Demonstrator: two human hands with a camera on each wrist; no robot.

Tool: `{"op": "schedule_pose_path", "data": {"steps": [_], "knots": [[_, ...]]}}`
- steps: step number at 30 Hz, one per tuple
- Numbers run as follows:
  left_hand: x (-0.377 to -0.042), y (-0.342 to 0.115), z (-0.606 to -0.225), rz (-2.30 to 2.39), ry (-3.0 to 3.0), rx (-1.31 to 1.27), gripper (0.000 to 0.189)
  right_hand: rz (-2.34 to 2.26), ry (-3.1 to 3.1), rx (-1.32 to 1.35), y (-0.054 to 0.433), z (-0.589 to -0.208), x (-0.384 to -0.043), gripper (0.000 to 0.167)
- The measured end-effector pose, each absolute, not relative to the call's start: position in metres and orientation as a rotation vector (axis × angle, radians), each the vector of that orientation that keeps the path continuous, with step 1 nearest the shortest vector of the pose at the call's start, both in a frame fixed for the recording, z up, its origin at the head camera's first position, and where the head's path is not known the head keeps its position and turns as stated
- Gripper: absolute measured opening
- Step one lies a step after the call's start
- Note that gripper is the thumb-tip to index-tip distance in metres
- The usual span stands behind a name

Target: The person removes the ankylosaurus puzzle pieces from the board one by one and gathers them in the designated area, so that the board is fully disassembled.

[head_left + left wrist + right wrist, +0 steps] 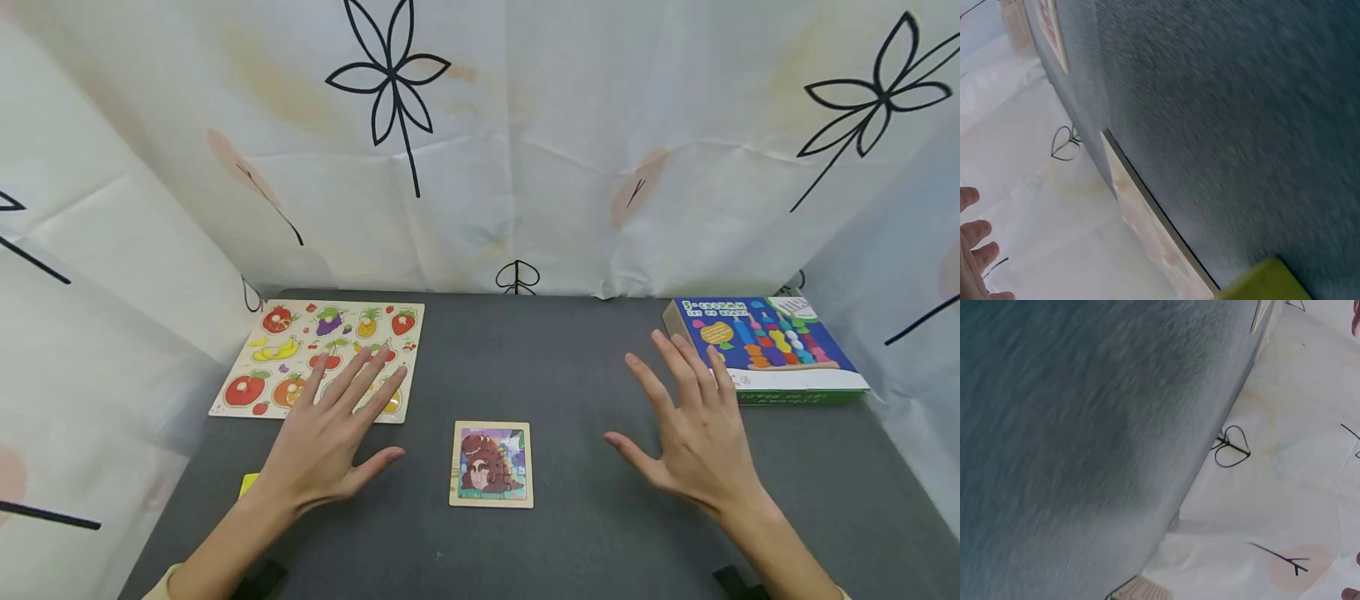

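My left hand (330,446) is spread with straight fingers over the near edge of a fruit peg puzzle board (240,354), hiding part of its lower right. Whether it touches the board I cannot tell. To the right, my right hand (693,433) is likewise spread, its fingertips in front of the left end of a blue toy box (772,333). Neither hand holds anything. Between them a small wooden-framed dinosaur jigsaw puzzle (491,465) lies flat on the table. In the left wrist view, the fingers (975,234) of the left hand show at the left edge.
A yellow object (247,483) is partly hidden behind the left forearm, and its blurred corner (1269,281) shows in the left wrist view. The dark grey table (570,358) is bounded by a white patterned curtain (555,167) at the back and sides.
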State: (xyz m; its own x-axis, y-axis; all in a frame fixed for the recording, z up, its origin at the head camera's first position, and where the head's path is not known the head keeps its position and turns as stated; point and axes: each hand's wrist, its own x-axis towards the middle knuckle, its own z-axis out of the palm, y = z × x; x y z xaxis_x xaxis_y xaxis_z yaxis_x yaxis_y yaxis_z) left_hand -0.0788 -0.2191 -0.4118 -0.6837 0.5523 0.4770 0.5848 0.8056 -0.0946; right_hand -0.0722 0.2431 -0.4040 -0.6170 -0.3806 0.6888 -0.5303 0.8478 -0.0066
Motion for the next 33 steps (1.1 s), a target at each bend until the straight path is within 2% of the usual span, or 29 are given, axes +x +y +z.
{"op": "schedule_pose_path", "data": {"steps": [11, 18, 23, 27, 33], "knots": [[-0.070, -0.207, -0.420, -0.195, -2.591, -0.806, 0.084, 0.427, -2.299, 0.740, 0.213, -0.408, -0.073, 0.084], [-0.061, -0.195, -0.428, -0.333, -2.678, -0.782, 0.062, 0.608, -2.425, 0.763, 0.195, -0.412, -0.068, 0.082], [-0.053, -0.181, -0.432, -0.446, -2.805, -0.736, 0.053, 0.834, -2.488, 0.797, 0.180, -0.413, -0.068, 0.068], [-0.049, -0.169, -0.436, -0.537, -2.888, -0.735, 0.046, 1.037, -2.556, 0.819, 0.166, -0.411, -0.069, 0.069], [-0.044, -0.154, -0.441, -0.745, -2.989, -0.748, 0.036, 1.326, -2.695, 0.843, 0.146, -0.411, -0.071, 0.057]]}}
